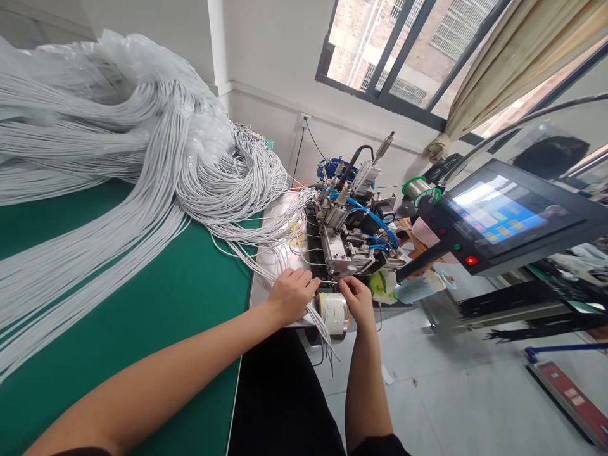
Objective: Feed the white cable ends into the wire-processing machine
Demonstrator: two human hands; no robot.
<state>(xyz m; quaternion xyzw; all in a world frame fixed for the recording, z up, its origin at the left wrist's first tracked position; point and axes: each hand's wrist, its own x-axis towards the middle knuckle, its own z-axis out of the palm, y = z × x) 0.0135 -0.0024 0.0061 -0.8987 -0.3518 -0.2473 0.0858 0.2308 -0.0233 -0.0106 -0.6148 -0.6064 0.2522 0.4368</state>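
Observation:
My left hand (291, 296) is closed around a bundle of grey-white cables (321, 324), whose loose ends hang out below it. Between the two hands, a single cable (327, 282) runs across the front of a machine (338, 253) with metal cylinders and blue air tubes. My right hand (359, 300) pinches at the right end of that cable, with thumb and forefinger together; the tip itself is too small to make out. Just under the hands sits a round metal part with a white label (334, 313).
Long grey-white cables (156, 152), partly in clear plastic, spread over the green table (190, 316) on the left. At the right stands a lit control screen (503, 209) beside a wire spool (418, 190). A bottle (420, 288) lies behind my right hand.

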